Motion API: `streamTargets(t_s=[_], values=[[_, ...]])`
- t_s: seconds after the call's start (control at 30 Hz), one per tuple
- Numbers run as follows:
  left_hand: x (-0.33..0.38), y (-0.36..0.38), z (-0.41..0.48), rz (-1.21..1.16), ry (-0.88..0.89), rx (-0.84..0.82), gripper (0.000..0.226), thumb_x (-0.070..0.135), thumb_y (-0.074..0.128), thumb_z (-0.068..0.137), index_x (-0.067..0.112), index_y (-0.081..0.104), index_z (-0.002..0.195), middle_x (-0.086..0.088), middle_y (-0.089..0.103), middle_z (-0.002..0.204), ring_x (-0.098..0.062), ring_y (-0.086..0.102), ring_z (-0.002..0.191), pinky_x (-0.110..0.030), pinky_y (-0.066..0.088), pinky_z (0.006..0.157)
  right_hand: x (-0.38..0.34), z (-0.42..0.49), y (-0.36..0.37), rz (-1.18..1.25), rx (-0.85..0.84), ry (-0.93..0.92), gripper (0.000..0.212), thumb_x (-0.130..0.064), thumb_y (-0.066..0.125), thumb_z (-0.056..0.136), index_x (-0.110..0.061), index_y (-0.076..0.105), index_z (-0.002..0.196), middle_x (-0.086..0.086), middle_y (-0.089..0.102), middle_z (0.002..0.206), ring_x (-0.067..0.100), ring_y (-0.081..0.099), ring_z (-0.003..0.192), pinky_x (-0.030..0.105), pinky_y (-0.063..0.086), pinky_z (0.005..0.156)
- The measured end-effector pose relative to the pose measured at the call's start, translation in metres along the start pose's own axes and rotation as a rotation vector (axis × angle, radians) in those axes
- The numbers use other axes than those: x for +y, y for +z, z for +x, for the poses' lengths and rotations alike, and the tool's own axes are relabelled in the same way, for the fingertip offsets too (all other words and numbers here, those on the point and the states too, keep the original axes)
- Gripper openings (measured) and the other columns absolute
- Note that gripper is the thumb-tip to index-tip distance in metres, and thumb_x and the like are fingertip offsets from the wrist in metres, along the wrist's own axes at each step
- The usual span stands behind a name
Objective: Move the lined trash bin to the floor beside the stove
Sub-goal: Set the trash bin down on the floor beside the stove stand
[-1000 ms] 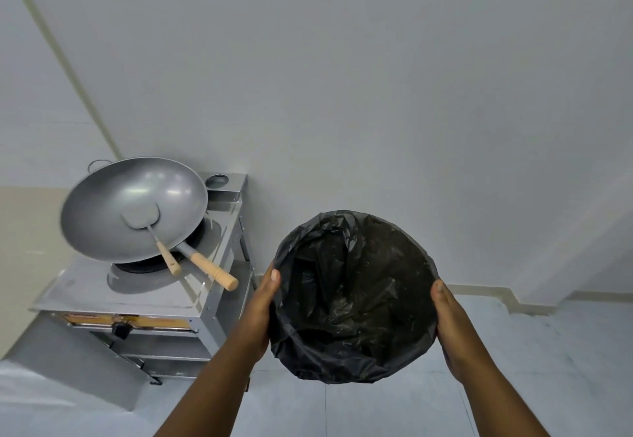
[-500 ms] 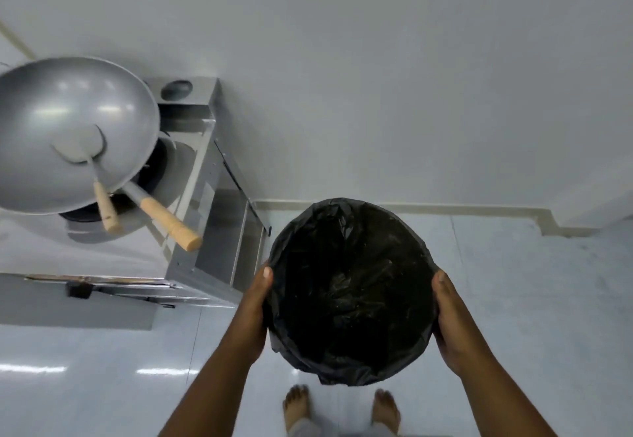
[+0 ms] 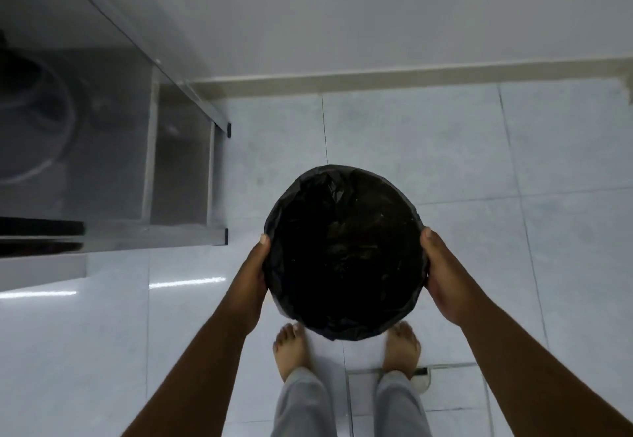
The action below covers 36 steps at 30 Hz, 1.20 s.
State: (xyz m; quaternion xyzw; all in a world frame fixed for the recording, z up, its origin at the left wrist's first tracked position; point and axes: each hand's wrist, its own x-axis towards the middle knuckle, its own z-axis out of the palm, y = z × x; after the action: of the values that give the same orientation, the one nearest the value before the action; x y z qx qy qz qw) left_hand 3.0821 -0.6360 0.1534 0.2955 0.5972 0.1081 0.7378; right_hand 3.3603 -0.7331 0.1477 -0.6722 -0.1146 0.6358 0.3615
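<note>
The trash bin (image 3: 344, 251) is round and lined with a black plastic bag, and I look straight down into its dark inside. My left hand (image 3: 251, 279) presses against its left side and my right hand (image 3: 445, 279) against its right side, so both hold it above the floor. The steel stove (image 3: 113, 149) fills the left of the view, its near right leg just left of the bin. I cannot tell how high the bin is off the tiles.
My bare feet (image 3: 291, 351) stand on the pale tiled floor (image 3: 445, 149) right under the bin. A white wall with a beige skirting (image 3: 376, 77) runs across the back. A floor drain (image 3: 421, 373) lies by my right foot.
The view has tipped down from the wok and stove top to the floor. The bin, still held by both hands, now hangs low over the tiles beside the stove's legs.
</note>
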Motion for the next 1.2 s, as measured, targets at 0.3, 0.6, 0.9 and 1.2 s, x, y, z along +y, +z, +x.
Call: streamTargets(t_s=[0.3, 0.6, 0.9, 1.2], values=[[-0.008, -0.004, 0.065, 0.063, -0.056, -0.048, 0.072, 0.069, 0.035, 0.078, 0.037, 0.044, 0.142, 0.021, 0.058, 0.118, -0.011, 0.049, 0.122, -0.03, 0.038, 0.103, 0.04, 0.069, -0.002, 0.025, -0.019, 0.103, 0.058, -0.068, 0.027, 0.092, -0.043, 0.043, 0.142, -0.008, 0.048, 0.148, 0.019, 0.044, 0.136, 0.044, 0.04, 0.108], [-0.023, -0.012, 0.074, 0.062, -0.091, -0.022, 0.081, 0.068, 0.032, 0.079, 0.032, 0.031, 0.152, 0.001, 0.039, 0.155, -0.025, 0.035, 0.144, -0.036, 0.035, 0.107, 0.052, 0.075, -0.003, -0.005, -0.008, 0.115, 0.059, -0.065, 0.027, 0.093, -0.039, 0.038, 0.145, -0.008, 0.045, 0.149, 0.018, 0.044, 0.134, 0.042, 0.042, 0.106], [-0.055, -0.009, 0.047, -0.005, -0.126, 0.278, 0.077, 0.066, 0.037, 0.089, 0.023, 0.033, 0.152, -0.003, 0.036, 0.159, -0.022, 0.034, 0.145, -0.044, 0.024, 0.119, 0.065, 0.051, -0.002, 0.025, 0.255, 0.145, 0.063, -0.063, 0.036, 0.091, -0.026, 0.039, 0.142, 0.006, 0.042, 0.152, 0.03, 0.048, 0.132, 0.051, 0.04, 0.108], [-0.08, 0.018, 0.012, -0.419, -0.296, 0.109, 0.081, 0.069, 0.039, 0.085, 0.022, 0.037, 0.152, -0.009, 0.043, 0.155, -0.028, 0.036, 0.144, -0.048, 0.023, 0.12, 0.088, 0.008, 0.03, 0.207, 0.214, 0.268, 0.048, -0.051, 0.037, 0.096, -0.027, 0.048, 0.136, 0.007, 0.05, 0.147, 0.034, 0.054, 0.126, 0.049, 0.045, 0.103]])
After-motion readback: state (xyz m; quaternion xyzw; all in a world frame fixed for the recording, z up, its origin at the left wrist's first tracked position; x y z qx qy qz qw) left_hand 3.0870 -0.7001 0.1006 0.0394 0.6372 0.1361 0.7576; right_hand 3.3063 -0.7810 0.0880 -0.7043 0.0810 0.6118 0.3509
